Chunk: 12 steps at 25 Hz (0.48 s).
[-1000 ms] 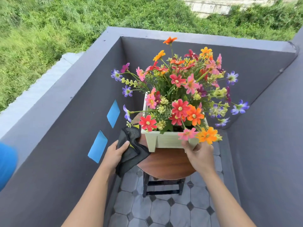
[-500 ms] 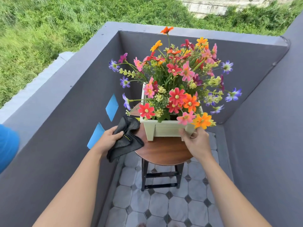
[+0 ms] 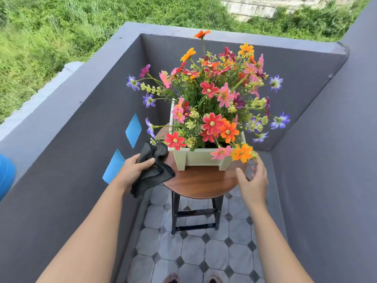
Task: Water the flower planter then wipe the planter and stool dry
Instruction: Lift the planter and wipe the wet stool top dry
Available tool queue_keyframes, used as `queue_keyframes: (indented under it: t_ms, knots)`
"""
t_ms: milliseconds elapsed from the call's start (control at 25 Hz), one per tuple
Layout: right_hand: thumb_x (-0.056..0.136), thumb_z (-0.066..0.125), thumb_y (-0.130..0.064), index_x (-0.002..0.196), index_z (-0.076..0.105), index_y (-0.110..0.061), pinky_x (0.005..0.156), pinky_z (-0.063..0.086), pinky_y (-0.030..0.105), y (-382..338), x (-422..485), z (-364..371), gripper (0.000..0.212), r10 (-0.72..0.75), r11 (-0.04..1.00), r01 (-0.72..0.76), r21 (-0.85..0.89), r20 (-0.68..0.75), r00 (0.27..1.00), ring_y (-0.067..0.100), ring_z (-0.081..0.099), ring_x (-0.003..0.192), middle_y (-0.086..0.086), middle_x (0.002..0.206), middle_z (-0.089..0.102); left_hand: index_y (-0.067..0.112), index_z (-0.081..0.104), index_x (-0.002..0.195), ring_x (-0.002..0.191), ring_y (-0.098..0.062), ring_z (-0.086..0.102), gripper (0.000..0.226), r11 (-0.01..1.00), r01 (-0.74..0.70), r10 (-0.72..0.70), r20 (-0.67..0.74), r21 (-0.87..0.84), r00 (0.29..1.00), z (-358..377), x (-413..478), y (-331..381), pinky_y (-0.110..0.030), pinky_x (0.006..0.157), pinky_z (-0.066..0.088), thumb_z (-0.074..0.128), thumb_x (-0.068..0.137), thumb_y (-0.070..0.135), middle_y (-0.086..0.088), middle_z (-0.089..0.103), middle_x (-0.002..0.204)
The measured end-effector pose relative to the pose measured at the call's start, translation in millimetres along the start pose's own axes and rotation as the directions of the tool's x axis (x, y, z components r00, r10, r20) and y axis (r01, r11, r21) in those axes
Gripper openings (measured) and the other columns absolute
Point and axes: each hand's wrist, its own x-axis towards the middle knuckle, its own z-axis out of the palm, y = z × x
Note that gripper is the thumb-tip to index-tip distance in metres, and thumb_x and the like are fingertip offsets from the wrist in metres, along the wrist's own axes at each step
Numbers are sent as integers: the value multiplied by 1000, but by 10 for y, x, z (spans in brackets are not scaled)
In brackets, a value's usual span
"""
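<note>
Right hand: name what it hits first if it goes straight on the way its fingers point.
Probably the orange flower overhanging the planter corner, just beyond the right hand; depth is unclear.

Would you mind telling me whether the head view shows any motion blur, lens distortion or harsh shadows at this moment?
Head view: daylight is soft and even, with no hard shadows; the right hand is partly motion-blurred, while the left hand, the dark cloth it grips and the planter are sharp; the wide-angle lens splays the grey walls outward.
</note>
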Motion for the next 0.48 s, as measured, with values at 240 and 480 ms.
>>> queue_keyframes:
  t_ms: [240,480]
  knots:
    - [91,59,-18,140,39,-16,82,40,25,-9,-73,30,54,106,992,-104,-65,17,994,11,54,92,9,137,53,15,67,93,72,-16,68,7,1000,-18,19,-65,8,998,47,-31,60,-26,63,53,65,87,12,2,73,77]
    - [96,48,-32,138,39,-14,82,34,27,-195,-470,-58,47,307,948,-296,-118,98,947,19,53,101,8,131,56,19,65,87,89,-31,67,3,996,80,-61,-299,50,952,34,-344,108,-45,80,56,67,85,21,-12,71,94]
